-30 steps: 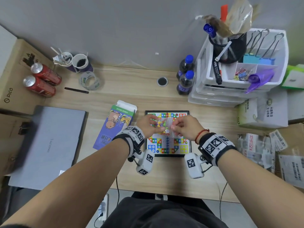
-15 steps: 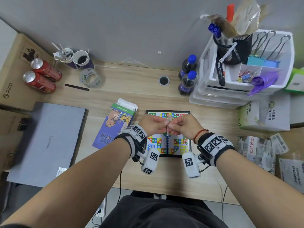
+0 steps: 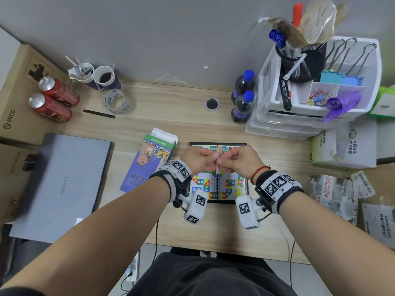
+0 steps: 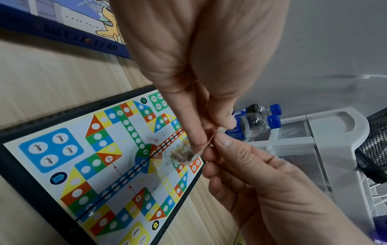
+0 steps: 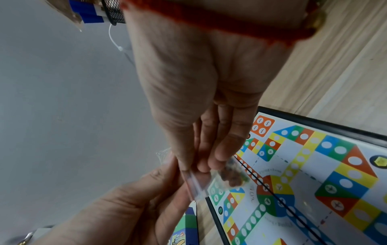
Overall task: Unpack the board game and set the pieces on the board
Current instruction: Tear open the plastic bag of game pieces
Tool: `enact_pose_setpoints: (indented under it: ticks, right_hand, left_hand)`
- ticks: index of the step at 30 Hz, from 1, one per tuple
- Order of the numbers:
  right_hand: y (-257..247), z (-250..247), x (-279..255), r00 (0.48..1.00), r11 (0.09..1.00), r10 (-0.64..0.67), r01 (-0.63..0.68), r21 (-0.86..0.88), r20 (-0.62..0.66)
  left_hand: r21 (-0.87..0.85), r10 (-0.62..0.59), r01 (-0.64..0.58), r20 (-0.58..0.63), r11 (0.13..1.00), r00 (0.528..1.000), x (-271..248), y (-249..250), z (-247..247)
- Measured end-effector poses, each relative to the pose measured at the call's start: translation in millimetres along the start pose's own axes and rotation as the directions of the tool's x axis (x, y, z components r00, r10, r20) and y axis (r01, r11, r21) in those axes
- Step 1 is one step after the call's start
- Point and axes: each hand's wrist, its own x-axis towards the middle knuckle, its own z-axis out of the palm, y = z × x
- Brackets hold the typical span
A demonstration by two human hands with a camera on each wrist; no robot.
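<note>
Head view: game board (image 3: pixel 218 189) lies open and flat on the wooden desk (image 3: pixel 149 124), near its front edge. Left hand (image 3: pixel 197 158) and right hand (image 3: pixel 240 160) meet above the board's middle, both pinching a small clear plastic bag (image 3: pixel 218 165) between thumb and fingertips. Game box (image 3: pixel 149 161), purple with a cartoon print, lies just left of the board, flap open. Closed laptop (image 3: pixel 59 186) further left; two blue-capped bottles (image 3: pixel 242 103) stand behind the board, beside a white drawer unit (image 3: pixel 310 99).

Left wrist view: left hand's thumb and forefinger are clamped on the bag's top edge. The bag (image 4: pixel 184 154) hangs over the board (image 4: pixel 94 165), apart from it, with blurred small pieces inside. Right hand (image 4: pixel 261 182) grips the same edge from the other side.

Right wrist view: right hand (image 5: pixel 201 99) holds the bag (image 5: pixel 226 177) with thumb against fingers; left hand (image 5: pixel 130 207) is pinched on it from below. Piece colours too blurred to read
</note>
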Motion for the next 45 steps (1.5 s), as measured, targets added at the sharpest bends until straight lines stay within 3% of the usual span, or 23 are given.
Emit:
enact_pose_setpoints:
  ticks: [11,29,45]
  right_hand:
    - [5,3,6,1.000,1.000,0.000,0.000,0.016,-0.018]
    - [-6,5,5,0.988,0.995,-0.046,0.032,0.097,0.148]
    - [0,6,9,0.989,0.997,-0.059,0.051,0.062,0.139]
  left_hand:
    - [0.070,0.015,-0.009,-0.083,0.997,0.996,-1,3,-5]
    - [-0.032,0.045,-0.047,-0.071,0.998,0.997,2,0,-15]
    - [0.091,0.099,-0.094,-0.055,0.991,0.994,6,3,-13]
